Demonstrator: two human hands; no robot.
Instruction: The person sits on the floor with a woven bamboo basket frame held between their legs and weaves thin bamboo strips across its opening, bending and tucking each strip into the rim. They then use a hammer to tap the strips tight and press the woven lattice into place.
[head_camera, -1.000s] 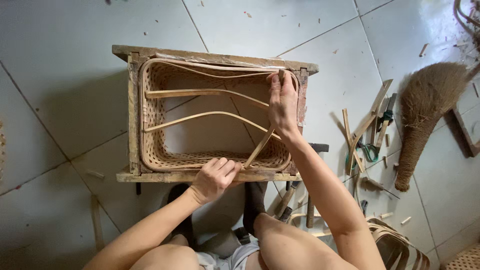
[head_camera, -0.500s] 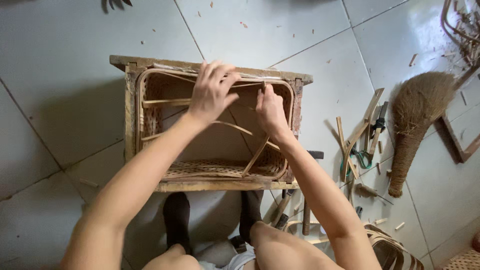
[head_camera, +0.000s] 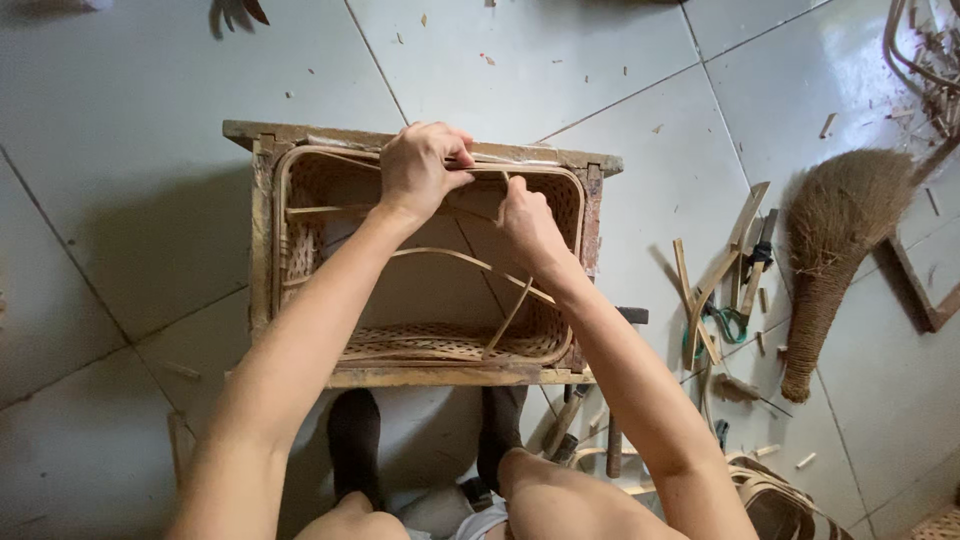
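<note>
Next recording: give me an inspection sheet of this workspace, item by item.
Surface: grey tiled floor, strewn with chips.
Job's things: woven basket inside a wooden frame; bent strips cross its inside.
Clutter: broom, loose strips and tools right of the frame.
Hands: left hand and right hand both grip at the basket's far rim.
Cables: nothing seen.
Surroundings: the person's dark-socked feet under the frame; more cane at the top right.

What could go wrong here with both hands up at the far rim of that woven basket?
The bent strip arched inside the basket looks sprung and might flick loose toward the right hand. The left hand grips thin cane at the rim; splinters seem possible. Scraps and tools lie beside the feet.
</note>
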